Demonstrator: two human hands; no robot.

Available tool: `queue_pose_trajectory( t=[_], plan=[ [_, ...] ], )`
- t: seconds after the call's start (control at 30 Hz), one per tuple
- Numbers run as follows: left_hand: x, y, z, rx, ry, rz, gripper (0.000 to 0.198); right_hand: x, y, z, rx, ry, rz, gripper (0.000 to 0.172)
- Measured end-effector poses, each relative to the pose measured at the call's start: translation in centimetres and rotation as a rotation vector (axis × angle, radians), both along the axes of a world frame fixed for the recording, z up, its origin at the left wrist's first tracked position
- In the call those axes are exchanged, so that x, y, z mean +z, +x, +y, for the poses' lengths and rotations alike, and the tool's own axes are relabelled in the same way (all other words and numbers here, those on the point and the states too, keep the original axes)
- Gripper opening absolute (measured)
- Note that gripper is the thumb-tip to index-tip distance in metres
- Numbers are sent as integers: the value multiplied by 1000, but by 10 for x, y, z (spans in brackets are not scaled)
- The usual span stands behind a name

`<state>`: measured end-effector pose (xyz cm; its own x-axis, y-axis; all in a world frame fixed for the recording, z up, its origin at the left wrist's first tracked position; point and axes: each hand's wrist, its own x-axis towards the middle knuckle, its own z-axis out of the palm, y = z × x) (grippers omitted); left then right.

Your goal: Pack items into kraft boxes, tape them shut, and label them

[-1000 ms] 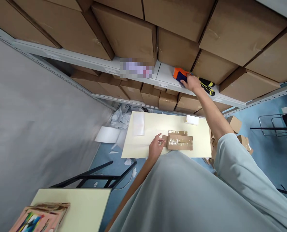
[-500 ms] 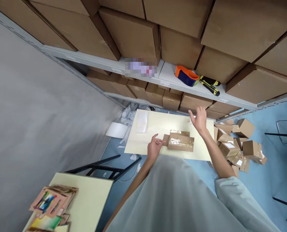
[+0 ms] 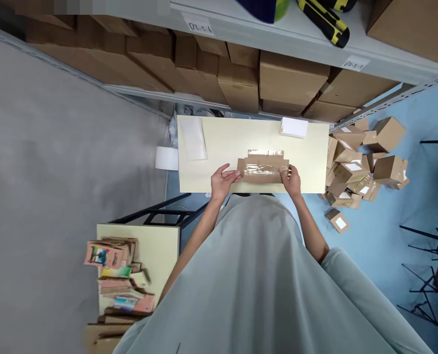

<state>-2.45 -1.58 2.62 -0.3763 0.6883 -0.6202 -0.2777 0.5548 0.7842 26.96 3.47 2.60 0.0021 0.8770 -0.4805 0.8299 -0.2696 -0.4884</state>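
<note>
A brown cardboard box (image 3: 264, 172) with shiny clear tape across its top lies near the front edge of the pale table (image 3: 219, 142). At its right end, my right hand (image 3: 292, 183) grips it, thumb on top and fingers at the end face. My left hand (image 3: 222, 184) is by the flap at the left end, its fingers apart and the fingertips at the flap's edge; I cannot tell whether they press on it. Behind the box to the right stands a small white box (image 3: 294, 127). A white sheet (image 3: 194, 138) lies on the table's left part.
Shelving (image 3: 241, 32) packed with cartons rises behind the table, with yellow-black cutters (image 3: 326, 22) on it. Taped cartons (image 3: 355, 167) are heaped on the floor at right. A side table (image 3: 163, 250) at lower left holds flattened cardboard (image 3: 111, 255). A grey wall (image 3: 56, 187) bounds the left.
My view has tilted down toward the table. My right hand has come from the table's back right to the box's right end and taken hold. The left hand stays by the left flap.
</note>
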Motion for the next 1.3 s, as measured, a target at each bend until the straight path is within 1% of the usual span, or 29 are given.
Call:
queue_pose_trajectory(
  t=[0.13, 0.27, 0.37, 0.47, 0.67, 0.87, 1.0, 1.17, 1.3],
  plan=[
    [6, 8, 5, -27, 10, -22, 79, -20, 3, -3, -89, 59, 113, 59],
    [9, 14, 8, -14, 16, 17, 82, -39, 6, -5, -215, 149, 277, 69],
    [10, 16, 9, -1, 28, 30, 82, -51, 8, -7, -254, 171, 336, 77],
    [11, 18, 7, -1, 26, 39, 80, -57, 11, -7, -269, 159, 360, 79],
    [12, 21, 2, -7, 25, -15, 83, -61, 15, -2, -268, 156, 374, 76],
    [18, 20, 0, -56, 34, -85, 84, -62, 17, 0, -281, 123, 366, 78],
    [19, 15, 1, -84, 47, -97, 81, -63, 17, 0, -290, 122, 381, 78],
    [19, 4, 4, -97, 47, -104, 75, -63, 16, -2, -305, 120, 373, 83],
    [19, -6, 6, -112, 45, -118, 72, -62, 15, -4, -323, 125, 381, 83]
  ],
)
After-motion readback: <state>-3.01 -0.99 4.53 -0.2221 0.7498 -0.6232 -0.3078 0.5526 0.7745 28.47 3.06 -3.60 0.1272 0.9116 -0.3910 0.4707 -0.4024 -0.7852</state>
